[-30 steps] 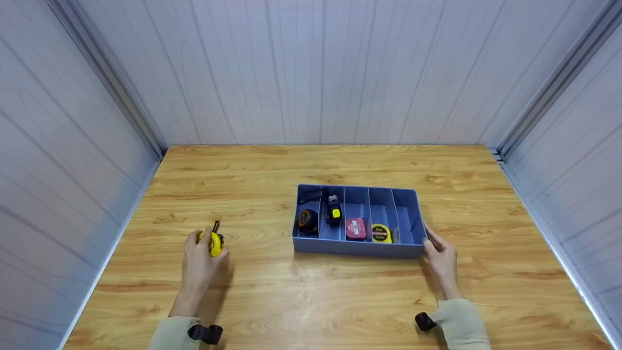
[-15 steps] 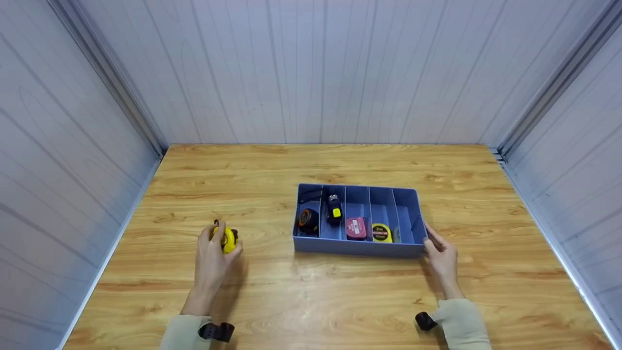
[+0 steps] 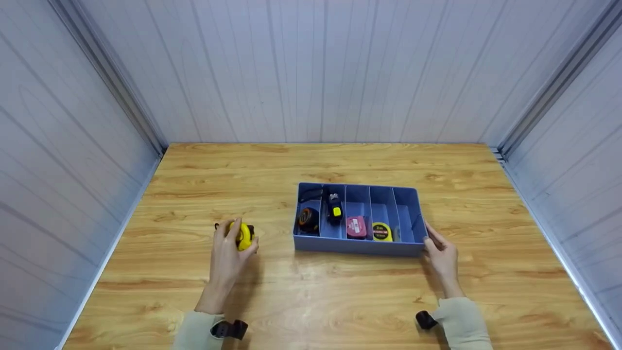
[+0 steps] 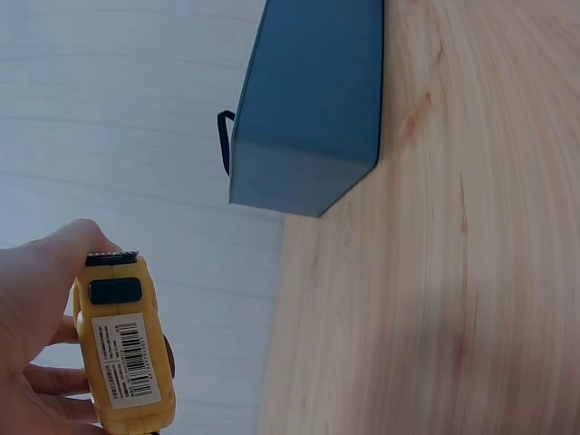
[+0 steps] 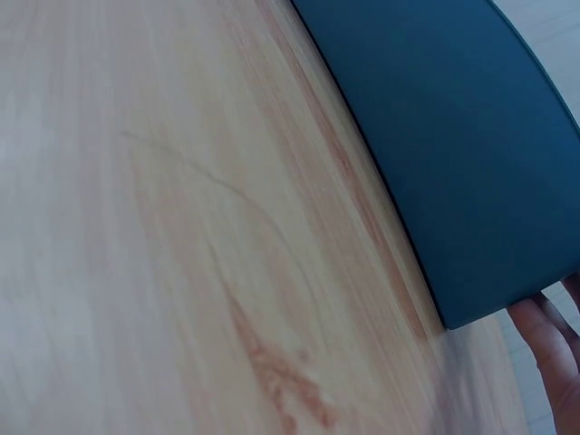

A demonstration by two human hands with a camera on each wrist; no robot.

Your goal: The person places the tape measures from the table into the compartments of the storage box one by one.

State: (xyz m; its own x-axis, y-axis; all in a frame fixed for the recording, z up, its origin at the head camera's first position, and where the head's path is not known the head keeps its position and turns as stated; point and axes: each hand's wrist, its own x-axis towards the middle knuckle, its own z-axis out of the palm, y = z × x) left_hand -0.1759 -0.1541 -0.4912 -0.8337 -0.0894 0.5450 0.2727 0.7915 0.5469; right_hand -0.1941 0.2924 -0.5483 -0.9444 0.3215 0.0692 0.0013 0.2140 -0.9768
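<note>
My left hand (image 3: 226, 255) grips a yellow tape measure (image 3: 245, 237) between thumb and fingers, left of a blue compartment box (image 3: 359, 247). In the left wrist view the barcode label of the tape measure (image 4: 127, 358) faces the camera. My right hand (image 3: 441, 260) touches the right end of the box, its fingers (image 5: 544, 340) against the end wall. Inside the box, from left, lie a black tape measure (image 3: 308, 219), a black one with a yellow button (image 3: 335, 209), a pink one (image 3: 356, 227) and a yellow round-faced one (image 3: 382, 232), each in its own compartment.
The box stands on a wood-grain table (image 3: 301, 296). Pale panel walls (image 3: 311, 73) enclose the table at the back and both sides. The rightmost compartment (image 3: 410, 223) shows its bare blue floor.
My left hand has moved to the right with the yellow tape measure, closer to the box. The right hand and the box have stayed in place.
</note>
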